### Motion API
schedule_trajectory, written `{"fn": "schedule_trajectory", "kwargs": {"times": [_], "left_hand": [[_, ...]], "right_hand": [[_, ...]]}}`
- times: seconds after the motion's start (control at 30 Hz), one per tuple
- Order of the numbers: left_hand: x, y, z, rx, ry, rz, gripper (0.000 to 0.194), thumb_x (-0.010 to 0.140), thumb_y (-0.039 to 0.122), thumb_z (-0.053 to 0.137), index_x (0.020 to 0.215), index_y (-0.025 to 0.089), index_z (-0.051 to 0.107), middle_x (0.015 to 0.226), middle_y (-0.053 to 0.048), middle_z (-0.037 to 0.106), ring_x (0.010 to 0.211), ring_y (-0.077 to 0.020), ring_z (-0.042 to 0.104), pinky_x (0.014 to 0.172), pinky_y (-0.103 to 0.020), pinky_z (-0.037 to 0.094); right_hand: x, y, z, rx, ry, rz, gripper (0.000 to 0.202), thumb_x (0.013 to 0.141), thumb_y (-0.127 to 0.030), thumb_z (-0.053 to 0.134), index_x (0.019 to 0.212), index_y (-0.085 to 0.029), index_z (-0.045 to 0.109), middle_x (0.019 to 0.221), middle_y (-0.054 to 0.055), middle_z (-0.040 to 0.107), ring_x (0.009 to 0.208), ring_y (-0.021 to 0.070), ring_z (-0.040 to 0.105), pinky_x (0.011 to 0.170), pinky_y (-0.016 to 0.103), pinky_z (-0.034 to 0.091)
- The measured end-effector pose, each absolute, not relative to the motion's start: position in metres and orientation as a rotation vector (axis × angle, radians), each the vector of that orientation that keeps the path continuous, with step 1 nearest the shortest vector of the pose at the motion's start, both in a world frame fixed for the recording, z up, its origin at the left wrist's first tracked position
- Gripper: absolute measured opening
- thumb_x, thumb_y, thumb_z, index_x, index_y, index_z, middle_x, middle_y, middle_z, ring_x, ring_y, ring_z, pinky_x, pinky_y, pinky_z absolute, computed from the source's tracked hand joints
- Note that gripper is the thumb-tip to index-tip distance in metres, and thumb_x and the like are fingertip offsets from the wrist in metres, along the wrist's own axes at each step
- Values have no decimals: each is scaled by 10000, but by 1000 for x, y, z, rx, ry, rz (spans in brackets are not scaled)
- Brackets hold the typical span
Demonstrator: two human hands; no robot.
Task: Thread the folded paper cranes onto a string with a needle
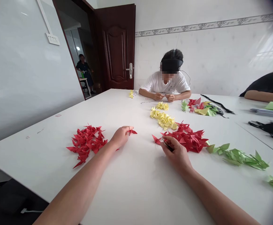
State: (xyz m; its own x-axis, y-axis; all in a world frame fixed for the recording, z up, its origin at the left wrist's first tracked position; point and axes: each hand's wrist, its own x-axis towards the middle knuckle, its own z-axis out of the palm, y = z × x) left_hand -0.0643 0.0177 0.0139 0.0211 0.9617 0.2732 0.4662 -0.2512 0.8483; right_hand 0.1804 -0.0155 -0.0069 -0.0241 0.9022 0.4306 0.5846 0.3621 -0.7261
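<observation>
My left hand (121, 136) is closed, its fingertips on a red paper crane (132, 132) at the middle of the white table (136, 181). To the right, my right hand (176, 151) is curled round a small dark object (168, 146), too hidden to name surely. Its fingertips are beside another red crane (156, 139). Behind that hand lies a pile of red cranes (193, 139); a second red pile (86, 142) spreads to the left of my left forearm.
Yellow cranes (163, 119) lie beyond the right red pile, green ones (244, 158) to its right. Across the table a person (166, 78) in white works with both hands near mixed cranes (202, 107). Black straps (268, 129) and papers (270, 111) are at the right.
</observation>
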Motion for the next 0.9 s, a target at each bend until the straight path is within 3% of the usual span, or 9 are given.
{"fn": "schedule_trajectory", "kwargs": {"times": [0.23, 0.37, 0.57, 0.7, 0.9], "left_hand": [[-55, 11, 16, 1831, 1528, 1066, 190, 635, 152, 548, 758, 219, 677, 816, -25, 674, 803, -204, 597, 769, -285, 429], [-42, 5, 18, 1746, 1459, 999, 230, 662, 219, 571, 873, 194, 657, 695, -23, 661, 671, -174, 591, 682, -274, 436], [-13, -13, 24, 1580, 1101, 901, 270, 723, 289, 575, 962, 175, 627, 752, -42, 638, 646, -125, 564, 642, -261, 450], [-4, -21, 29, 1523, 985, 835, 243, 733, 299, 585, 927, 173, 655, 816, -59, 633, 672, -114, 554, 685, -268, 455], [-2, -22, 28, 1390, 888, 801, 325, 704, 256, 639, 1021, 187, 639, 947, -79, 640, 800, -136, 570, 751, -273, 447]], "right_hand": [[177, -19, -6, -1272, -2027, 413, 304, 729, -343, 518, 996, -217, 591, 743, 22, 623, 648, 171, 572, 575, 275, 438], [176, -22, -6, -1233, -2051, 421, 306, 751, -330, 494, 1024, -221, 580, 763, 24, 620, 654, 168, 572, 582, 271, 436], [173, -25, -3, -1271, -1841, 525, 340, 791, -393, 477, 1025, -173, 588, 711, 28, 614, 603, 145, 539, 553, 243, 409], [174, -25, -1, -1239, -1799, 633, 270, 795, -402, 477, 813, -177, 626, 619, 7, 566, 560, 128, 481, 508, 224, 362], [177, -22, 1, -1219, -1721, 833, 279, 771, -413, 498, 633, -175, 544, 545, -24, 463, 513, 102, 377, 471, 219, 292]]}}
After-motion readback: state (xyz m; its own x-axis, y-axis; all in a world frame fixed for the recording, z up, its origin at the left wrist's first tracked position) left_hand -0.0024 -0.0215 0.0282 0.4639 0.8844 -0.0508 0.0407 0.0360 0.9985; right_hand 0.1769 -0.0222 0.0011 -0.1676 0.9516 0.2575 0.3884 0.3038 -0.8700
